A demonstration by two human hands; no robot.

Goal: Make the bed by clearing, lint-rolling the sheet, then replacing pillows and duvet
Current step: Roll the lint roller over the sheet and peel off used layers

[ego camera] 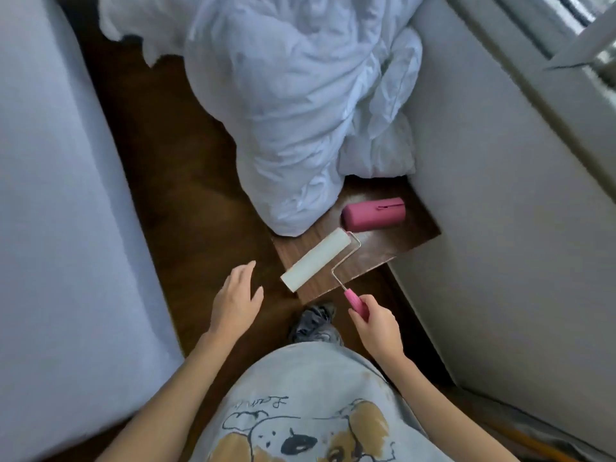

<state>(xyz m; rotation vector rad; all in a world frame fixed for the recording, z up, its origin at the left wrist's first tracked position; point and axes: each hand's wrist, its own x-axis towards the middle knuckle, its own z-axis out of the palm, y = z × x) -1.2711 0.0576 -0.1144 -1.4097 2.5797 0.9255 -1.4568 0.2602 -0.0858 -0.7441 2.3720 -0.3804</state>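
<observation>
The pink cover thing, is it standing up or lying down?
Lying down. The pink cover rests on its side on the wooden board, off the lint roller held in the right hand.

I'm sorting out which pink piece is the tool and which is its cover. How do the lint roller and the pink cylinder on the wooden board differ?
The lint roller has a white roll, a wire frame and a pink handle; the pink cylinder is plain pink all over. The right hand grips the roller's handle, while the cylinder lies untouched on the board. The roller's roll looks longer and slimmer than the cylinder. Both share the same pink.
</observation>
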